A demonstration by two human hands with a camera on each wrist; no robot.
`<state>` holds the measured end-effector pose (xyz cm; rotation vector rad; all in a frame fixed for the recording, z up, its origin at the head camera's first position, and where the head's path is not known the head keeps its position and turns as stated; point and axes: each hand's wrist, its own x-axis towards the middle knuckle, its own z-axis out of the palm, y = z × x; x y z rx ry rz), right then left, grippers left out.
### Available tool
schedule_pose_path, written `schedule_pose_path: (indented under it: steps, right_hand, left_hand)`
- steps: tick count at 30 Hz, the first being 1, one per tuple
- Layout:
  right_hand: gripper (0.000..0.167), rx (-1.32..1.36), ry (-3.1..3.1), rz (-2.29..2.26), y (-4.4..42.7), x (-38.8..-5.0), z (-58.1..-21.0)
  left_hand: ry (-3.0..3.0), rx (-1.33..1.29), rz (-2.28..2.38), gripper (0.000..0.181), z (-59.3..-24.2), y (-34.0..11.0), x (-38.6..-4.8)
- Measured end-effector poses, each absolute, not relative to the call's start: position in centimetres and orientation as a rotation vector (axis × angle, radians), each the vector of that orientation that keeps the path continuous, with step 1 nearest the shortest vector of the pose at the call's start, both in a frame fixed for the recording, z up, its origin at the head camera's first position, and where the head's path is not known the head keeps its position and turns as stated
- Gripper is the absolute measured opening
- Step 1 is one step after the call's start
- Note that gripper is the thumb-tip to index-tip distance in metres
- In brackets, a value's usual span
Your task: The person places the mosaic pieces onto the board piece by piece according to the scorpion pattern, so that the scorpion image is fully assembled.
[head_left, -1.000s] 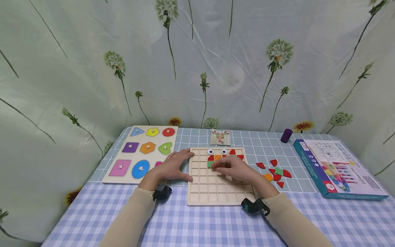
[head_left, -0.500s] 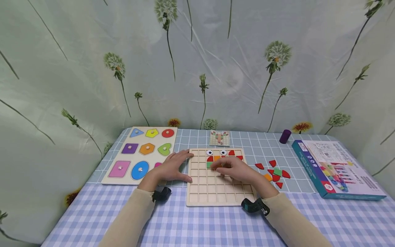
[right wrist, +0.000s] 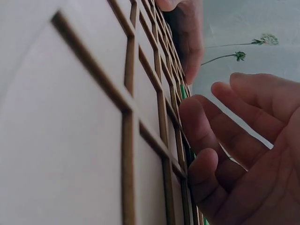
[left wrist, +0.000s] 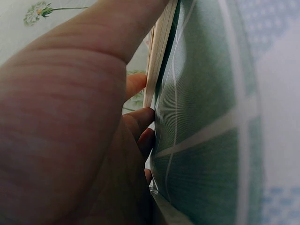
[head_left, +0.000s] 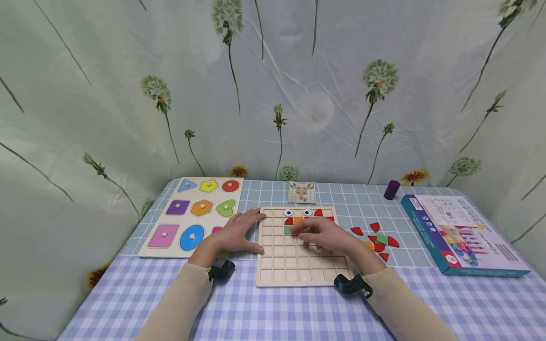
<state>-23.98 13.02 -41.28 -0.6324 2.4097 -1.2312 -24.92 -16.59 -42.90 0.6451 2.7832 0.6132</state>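
A wooden grid board [head_left: 277, 275] lies before me in the head view. Its upper rows hold two eye discs [head_left: 288, 212], red quarter-round pieces [head_left: 288, 221], an orange square [head_left: 298, 219] and a green square [head_left: 287, 229]. My left hand [head_left: 237, 232] rests at the board's left edge, thumb and fingers spread apart. Over the board's middle, my right hand [head_left: 326, 233] bends its fingers downward, the index fingertip at the green square. In the right wrist view, thumb and index finger [right wrist: 197, 119] stand apart at the grid, with no piece visible between them. The right hand hides part of the middle rows.
Loose red, green and orange pieces [head_left: 378, 246] lie right of the board. Behind it is a small pattern card [head_left: 301, 192]. A knobbed shape puzzle [head_left: 194, 218] lies left. A flat box [head_left: 462, 234] and a purple cylinder [head_left: 392, 189] are at right.
The head view has shifted slightly, so the whole scene sits a little lower and further left. Both hands keep nearly the same place on the board.
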Motion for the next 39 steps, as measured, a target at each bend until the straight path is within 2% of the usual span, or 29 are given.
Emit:
schedule_pose_path:
  steps: [17,28,39]
  right_hand:
    - [0.021,-0.628,2.350,-1.243,13.4,-23.9,-41.1]
    - [0.031,-0.689,2.399,-1.232,15.9,-24.6,-39.0]
    - [0.028,-0.471,2.775,-0.970,20.1,-25.5,-37.8]
  left_hand:
    - [2.780,0.654,0.616,0.101,-43.0,-16.6,-24.7]
    - [2.784,0.665,0.619,0.101,-42.9,-16.7,-24.8]
    - [2.793,0.677,0.607,0.101,-42.9,-16.7,-24.7]
